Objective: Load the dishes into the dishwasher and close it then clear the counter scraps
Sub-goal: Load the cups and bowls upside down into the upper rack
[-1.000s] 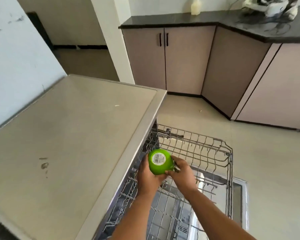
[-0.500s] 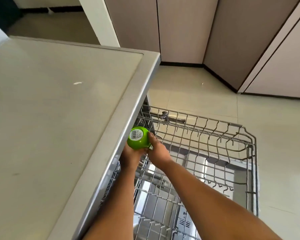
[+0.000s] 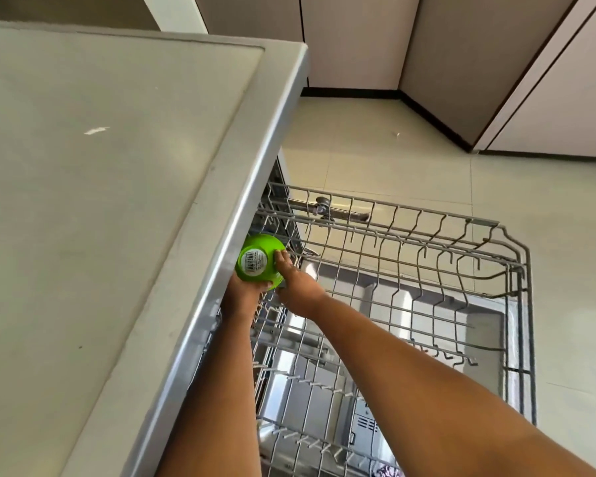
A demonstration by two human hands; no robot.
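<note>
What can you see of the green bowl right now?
The green bowl is bright lime, glossy, plastic by its look, turned bottom-up with a white barcode sticker on its base. It sits at the inner end of the pulled-out wire rack, partly under the counter's steel edge. The left hand holds it from below; the right hand has fingers on its side. Its inside is hidden.
</note>
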